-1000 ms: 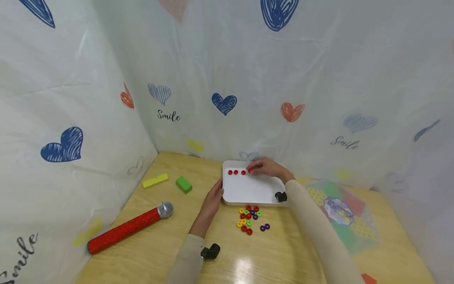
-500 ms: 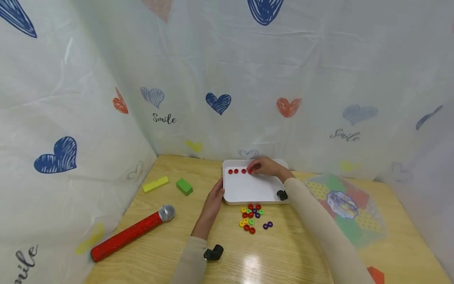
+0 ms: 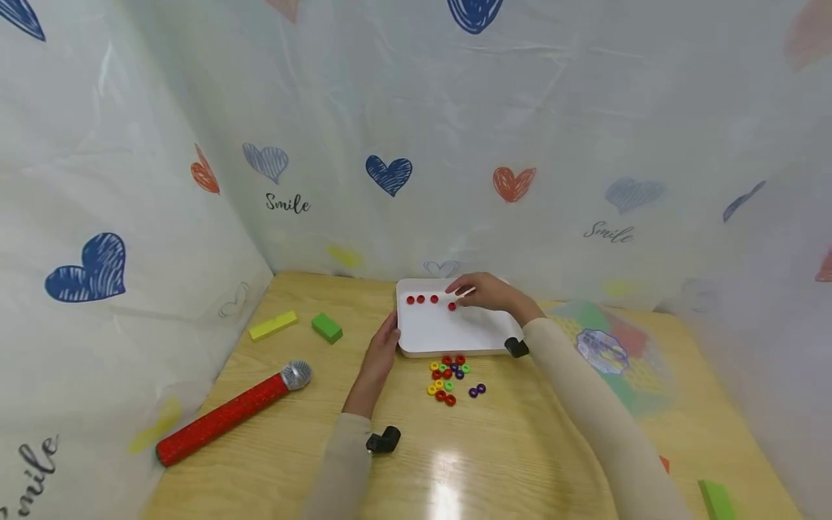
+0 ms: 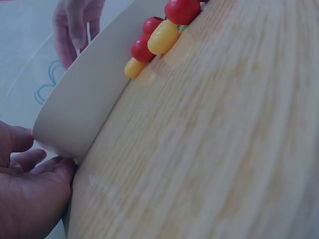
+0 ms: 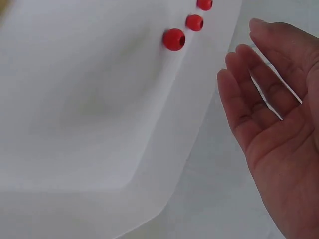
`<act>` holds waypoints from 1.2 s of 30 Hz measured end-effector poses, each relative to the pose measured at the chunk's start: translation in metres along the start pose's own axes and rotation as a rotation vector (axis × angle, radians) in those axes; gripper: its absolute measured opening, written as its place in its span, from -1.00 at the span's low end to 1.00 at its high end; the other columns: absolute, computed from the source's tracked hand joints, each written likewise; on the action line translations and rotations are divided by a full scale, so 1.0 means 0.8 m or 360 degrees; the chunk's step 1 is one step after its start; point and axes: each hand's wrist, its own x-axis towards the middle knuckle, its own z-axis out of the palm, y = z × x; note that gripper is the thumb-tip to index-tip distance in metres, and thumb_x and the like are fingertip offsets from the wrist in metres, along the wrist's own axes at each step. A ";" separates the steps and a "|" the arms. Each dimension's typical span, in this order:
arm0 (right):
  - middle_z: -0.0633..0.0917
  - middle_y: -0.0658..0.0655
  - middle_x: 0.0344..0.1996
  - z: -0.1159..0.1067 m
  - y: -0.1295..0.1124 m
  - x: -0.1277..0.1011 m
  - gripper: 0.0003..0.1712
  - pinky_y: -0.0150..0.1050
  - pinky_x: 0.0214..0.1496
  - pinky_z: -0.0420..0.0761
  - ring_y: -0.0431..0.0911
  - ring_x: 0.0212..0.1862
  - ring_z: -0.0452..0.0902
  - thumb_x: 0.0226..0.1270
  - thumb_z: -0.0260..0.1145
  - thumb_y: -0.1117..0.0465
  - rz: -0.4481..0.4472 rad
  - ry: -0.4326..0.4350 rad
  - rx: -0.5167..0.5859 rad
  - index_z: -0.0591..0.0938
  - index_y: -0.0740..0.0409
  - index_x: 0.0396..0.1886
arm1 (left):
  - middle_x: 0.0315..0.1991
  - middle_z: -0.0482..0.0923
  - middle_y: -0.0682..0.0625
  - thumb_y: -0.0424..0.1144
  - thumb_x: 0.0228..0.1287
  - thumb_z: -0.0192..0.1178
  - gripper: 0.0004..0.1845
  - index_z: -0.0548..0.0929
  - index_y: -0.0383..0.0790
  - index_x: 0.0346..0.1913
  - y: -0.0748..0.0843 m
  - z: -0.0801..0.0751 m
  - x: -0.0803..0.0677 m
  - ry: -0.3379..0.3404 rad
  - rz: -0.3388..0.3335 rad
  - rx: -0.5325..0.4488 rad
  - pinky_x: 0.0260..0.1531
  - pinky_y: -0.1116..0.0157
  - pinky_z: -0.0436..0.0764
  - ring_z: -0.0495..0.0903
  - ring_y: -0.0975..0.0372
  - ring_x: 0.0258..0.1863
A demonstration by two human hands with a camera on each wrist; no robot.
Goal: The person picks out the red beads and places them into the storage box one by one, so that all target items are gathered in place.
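Note:
A white tray (image 3: 468, 336) lies on the wooden table. Three red beads (image 3: 421, 299) sit in a row along its far edge, and a fourth red bead (image 3: 451, 306) lies just right of them. My right hand (image 3: 484, 291) hovers over the tray beside that bead, fingers straight and palm empty (image 5: 274, 114); the red beads (image 5: 174, 39) lie left of its fingertips. My left hand (image 3: 383, 347) holds the tray's near left corner (image 4: 60, 139) between thumb and fingers (image 4: 35, 194). A pile of coloured beads (image 3: 447, 379) lies in front of the tray.
A red microphone (image 3: 227, 412) lies at the left, with a yellow block (image 3: 273, 326) and a green block (image 3: 326, 327) behind it. A colourful board (image 3: 604, 350) sits at the right, another green block (image 3: 715, 498) near the front. Heart-printed sheets wall the table.
My right hand has let go of the fourth red bead, which now lies on the tray, and has opened just beside it. The left hand stays on the tray corner.

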 end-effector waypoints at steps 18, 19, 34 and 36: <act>0.68 0.07 -0.04 0.102 -0.050 -0.139 -0.69 -0.30 -0.02 0.65 -0.19 -0.08 0.62 0.34 0.29 0.27 -0.0267 -0.0032 0.0046 0.64 0.14 0.07 | 0.51 0.07 0.00 -0.27 0.55 -0.19 -0.46 0.08 -0.11 0.52 0.007 -0.001 0.010 0.0002 -0.0006 -0.0007 0.48 0.23 0.03 -0.01 0.24 0.50; 0.68 0.07 -0.05 0.110 -0.049 -0.142 -0.69 -0.31 -0.04 0.65 -0.21 -0.10 0.62 0.33 0.29 0.27 -0.0260 -0.0030 0.0044 0.64 0.13 0.06 | 0.51 0.06 0.00 -0.27 0.55 -0.20 -0.46 0.08 -0.12 0.52 0.007 0.001 0.010 -0.0002 -0.0003 -0.0007 0.48 0.23 0.04 -0.01 0.23 0.50; 0.68 -0.09 -0.19 0.170 -0.045 -0.160 -0.79 -0.38 -0.15 0.64 -0.27 -0.20 0.59 0.28 0.35 0.27 -0.0188 0.0050 0.0111 0.68 0.02 -0.10 | 0.52 0.02 0.01 -0.28 0.55 -0.20 -0.45 0.05 -0.07 0.53 0.012 0.003 0.007 0.0006 -0.0054 -0.0042 0.48 0.24 0.03 -0.02 0.24 0.50; 0.68 -0.10 -0.20 0.173 -0.046 -0.162 -0.80 -0.37 -0.17 0.64 -0.28 -0.22 0.59 0.27 0.36 0.28 -0.0202 0.0070 0.0105 0.68 0.02 -0.12 | 0.52 0.02 0.02 -0.27 0.55 -0.20 -0.44 0.05 -0.07 0.53 0.012 0.003 0.005 0.0000 -0.0061 -0.0043 0.48 0.25 0.03 -0.03 0.24 0.50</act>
